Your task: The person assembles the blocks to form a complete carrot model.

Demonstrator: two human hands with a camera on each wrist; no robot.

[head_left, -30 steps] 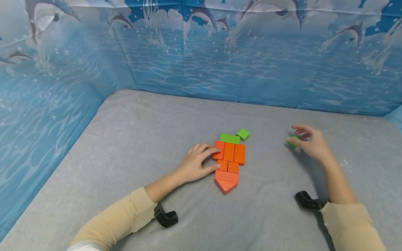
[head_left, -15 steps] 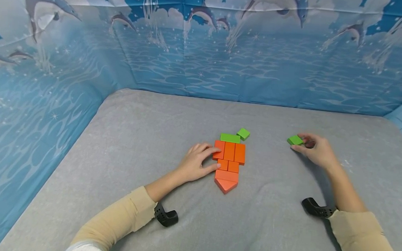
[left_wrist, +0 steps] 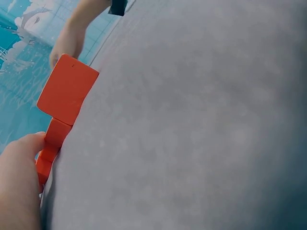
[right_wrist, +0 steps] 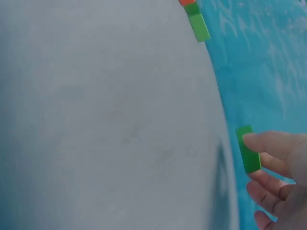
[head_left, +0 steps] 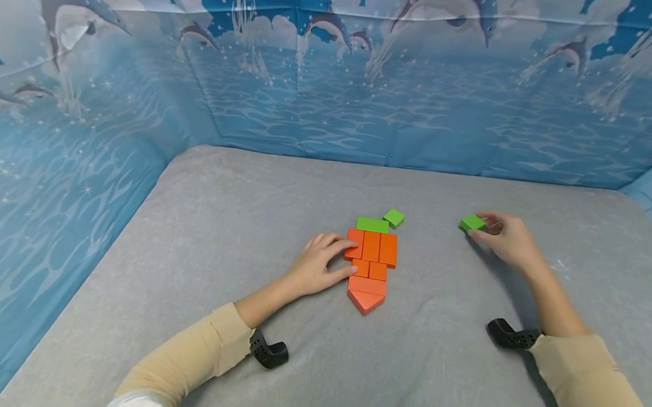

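My right hand [head_left: 506,240] pinches a green block [head_left: 472,222] between thumb and fingers, over the right part of the grey surface. In the right wrist view the thumb lies on that block [right_wrist: 248,149]. My left hand [head_left: 315,264] lies beside a group of orange blocks [head_left: 371,246], its thumb and index finger touching their left side with relaxed fingers. A pointed orange-red block [head_left: 366,302] forms the near end of the group. A long green block [head_left: 372,224] lies against the far end, and a small green block [head_left: 394,218] sits turned at its right corner.
The grey cloth surface [head_left: 235,210] meets a blue dolphin-printed curtain [head_left: 332,115] at the back and left. Black wrist mounts [head_left: 269,354] stick out below both forearms.
My right hand has drawn back slightly rightward, then shifted a little left again, and the green block in it has come into clearer view. The left hand and the orange blocks stay put.
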